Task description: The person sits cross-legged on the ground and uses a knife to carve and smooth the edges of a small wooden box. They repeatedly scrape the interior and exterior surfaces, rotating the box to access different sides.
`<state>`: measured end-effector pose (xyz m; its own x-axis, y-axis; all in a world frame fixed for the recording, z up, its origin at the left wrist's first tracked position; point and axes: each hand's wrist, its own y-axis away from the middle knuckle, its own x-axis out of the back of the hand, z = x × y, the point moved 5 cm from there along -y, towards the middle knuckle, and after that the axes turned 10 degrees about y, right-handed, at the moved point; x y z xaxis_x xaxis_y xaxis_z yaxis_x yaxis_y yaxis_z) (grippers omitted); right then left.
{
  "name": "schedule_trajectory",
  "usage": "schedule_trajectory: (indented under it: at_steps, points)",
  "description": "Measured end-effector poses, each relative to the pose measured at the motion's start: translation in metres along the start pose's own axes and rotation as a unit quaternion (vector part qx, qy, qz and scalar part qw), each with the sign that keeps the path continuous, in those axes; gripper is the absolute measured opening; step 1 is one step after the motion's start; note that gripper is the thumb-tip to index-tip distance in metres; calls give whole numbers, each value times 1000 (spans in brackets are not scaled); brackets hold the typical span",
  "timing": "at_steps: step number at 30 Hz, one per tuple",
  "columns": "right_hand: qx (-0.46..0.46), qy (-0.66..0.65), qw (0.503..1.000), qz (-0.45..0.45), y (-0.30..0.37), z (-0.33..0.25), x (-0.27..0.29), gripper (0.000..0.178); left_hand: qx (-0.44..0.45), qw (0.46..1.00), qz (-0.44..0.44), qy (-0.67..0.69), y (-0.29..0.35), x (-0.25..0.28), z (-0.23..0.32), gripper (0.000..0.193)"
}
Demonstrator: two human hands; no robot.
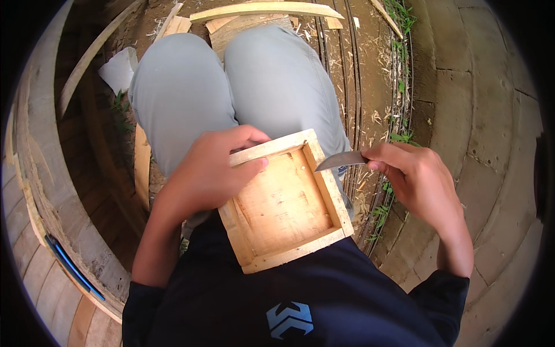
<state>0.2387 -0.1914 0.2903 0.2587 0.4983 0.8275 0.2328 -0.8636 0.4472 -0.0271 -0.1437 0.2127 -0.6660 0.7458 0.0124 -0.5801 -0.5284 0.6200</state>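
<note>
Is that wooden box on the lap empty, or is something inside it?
Empty. The wooden box faces open side up, and only its bare plank bottom shows inside; the left hand grips its rim.

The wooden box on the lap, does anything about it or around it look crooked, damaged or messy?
The wooden box sits tilted on the lap, gripped by the left hand; no crack shows. The right hand holds a knife whose tip touches its right wall. Wood shavings and board offcuts litter the ground.
</note>
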Motion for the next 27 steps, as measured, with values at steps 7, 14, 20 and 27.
schedule_trajectory:
  at_steps: [7, 14, 20, 27]
  points:
    - [-13, -13, 1000, -6, 15, 1, -16, 15, -4, 993, 6, 122, 6, 9, -4, 37]
    - [-53, -38, 998, 12, 25, -1, -23, 13, -63, 955, 62, 284, 23, 5, -22, 36]
    - [-82, -173, 981, -13, 29, 8, -39, 12, -192, 908, 144, 343, 38, -10, -59, 55]
    - [-29, -166, 985, -26, 35, 10, -38, 27, -285, 892, 149, 318, 31, -17, -64, 56]
